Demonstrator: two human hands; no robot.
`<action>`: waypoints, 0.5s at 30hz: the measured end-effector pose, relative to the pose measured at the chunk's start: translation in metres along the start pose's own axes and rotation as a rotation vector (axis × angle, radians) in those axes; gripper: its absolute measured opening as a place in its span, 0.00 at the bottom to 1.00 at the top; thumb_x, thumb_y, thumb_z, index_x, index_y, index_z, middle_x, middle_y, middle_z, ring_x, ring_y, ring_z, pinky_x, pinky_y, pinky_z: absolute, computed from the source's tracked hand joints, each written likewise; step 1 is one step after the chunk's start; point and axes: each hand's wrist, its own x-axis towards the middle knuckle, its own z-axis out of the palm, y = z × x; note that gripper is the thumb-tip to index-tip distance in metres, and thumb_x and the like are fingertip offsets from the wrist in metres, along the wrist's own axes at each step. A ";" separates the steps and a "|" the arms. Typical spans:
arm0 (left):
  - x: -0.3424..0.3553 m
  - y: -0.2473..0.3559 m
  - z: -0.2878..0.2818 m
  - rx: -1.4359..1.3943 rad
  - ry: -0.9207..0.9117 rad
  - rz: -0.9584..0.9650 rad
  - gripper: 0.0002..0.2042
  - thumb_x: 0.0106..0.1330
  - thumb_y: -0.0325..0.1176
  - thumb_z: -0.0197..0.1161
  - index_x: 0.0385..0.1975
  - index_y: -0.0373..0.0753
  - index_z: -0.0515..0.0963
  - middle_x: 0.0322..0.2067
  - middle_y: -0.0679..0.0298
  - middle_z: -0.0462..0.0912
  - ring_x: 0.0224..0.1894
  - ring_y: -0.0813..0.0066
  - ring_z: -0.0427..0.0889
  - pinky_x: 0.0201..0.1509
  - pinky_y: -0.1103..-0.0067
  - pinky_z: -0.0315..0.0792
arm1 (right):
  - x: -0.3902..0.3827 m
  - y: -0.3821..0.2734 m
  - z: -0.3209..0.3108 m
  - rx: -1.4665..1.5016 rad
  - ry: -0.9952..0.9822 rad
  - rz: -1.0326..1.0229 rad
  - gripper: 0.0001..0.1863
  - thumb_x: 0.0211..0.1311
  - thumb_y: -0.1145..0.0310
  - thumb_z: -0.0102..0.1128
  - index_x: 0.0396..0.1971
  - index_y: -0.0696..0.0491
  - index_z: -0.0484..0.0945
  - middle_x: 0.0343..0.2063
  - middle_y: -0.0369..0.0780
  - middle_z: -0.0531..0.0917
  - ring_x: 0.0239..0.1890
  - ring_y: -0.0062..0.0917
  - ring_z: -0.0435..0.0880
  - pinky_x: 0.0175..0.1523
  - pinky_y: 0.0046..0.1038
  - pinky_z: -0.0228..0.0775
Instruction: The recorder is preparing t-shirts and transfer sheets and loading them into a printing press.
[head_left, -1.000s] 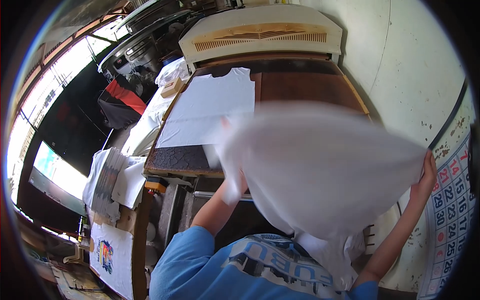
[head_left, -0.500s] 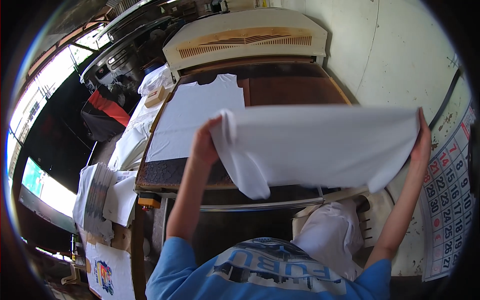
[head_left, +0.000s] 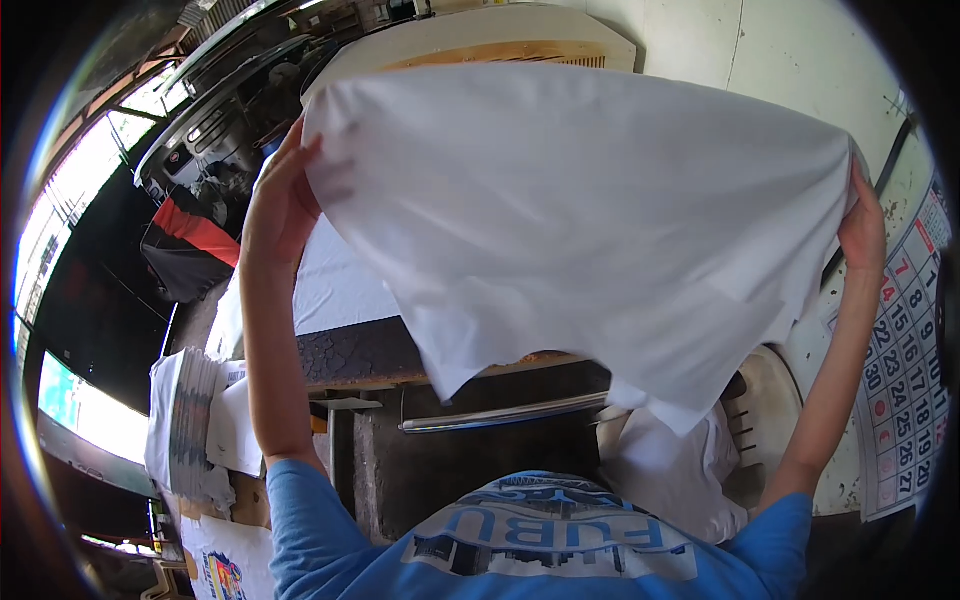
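Note:
A white shirt panel (head_left: 580, 210) is stretched wide between my two hands, raised above the front of a flat press. Its curved neckline cut-out hangs at the lower edge. My left hand (head_left: 283, 200) is closed on the panel's left edge, and some of its fingers show as shadows through the thin cloth. My right hand (head_left: 863, 225) grips the right edge beside the wall. Beneath, a second white shirt panel (head_left: 340, 285) lies flat on the dark press bed (head_left: 365, 350), mostly hidden by the raised one.
The press's cream hood (head_left: 500, 28) stands behind the cloth. A metal bar (head_left: 500, 413) runs along the front. To the right, a chair (head_left: 775, 400) bears bundled white cloth (head_left: 670, 480), and a calendar (head_left: 895, 400) hangs on the wall. A stack of white sheets (head_left: 180, 410) sits at left.
Both hands have risen and spread apart, the left hand moving farther left. The panel has gone from hanging folded low over the bed to being lifted and opened out, covering most of the press.

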 end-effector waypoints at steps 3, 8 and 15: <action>-0.003 -0.005 0.008 0.374 0.058 0.154 0.28 0.59 0.24 0.53 0.60 0.34 0.52 0.39 0.57 0.77 0.37 0.76 0.79 0.41 0.81 0.75 | 0.015 0.002 -0.012 -0.242 -0.044 -0.011 0.19 0.58 0.65 0.52 0.48 0.57 0.69 0.45 0.36 0.74 0.49 0.21 0.70 0.56 0.24 0.57; 0.007 0.016 0.003 0.406 0.144 0.321 0.25 0.60 0.25 0.53 0.58 0.35 0.56 0.34 0.59 0.79 0.34 0.78 0.80 0.38 0.84 0.75 | 0.055 -0.022 -0.031 -0.169 -0.185 0.080 0.17 0.57 0.67 0.54 0.46 0.57 0.72 0.42 0.36 0.76 0.48 0.19 0.71 0.54 0.20 0.58; 0.085 -0.011 0.028 0.272 0.244 0.268 0.16 0.60 0.29 0.54 0.49 0.35 0.70 0.37 0.63 0.78 0.36 0.82 0.76 0.42 0.86 0.71 | 0.146 -0.005 -0.028 -0.135 -0.107 0.049 0.19 0.57 0.59 0.55 0.45 0.52 0.74 0.41 0.35 0.76 0.45 0.19 0.72 0.51 0.21 0.61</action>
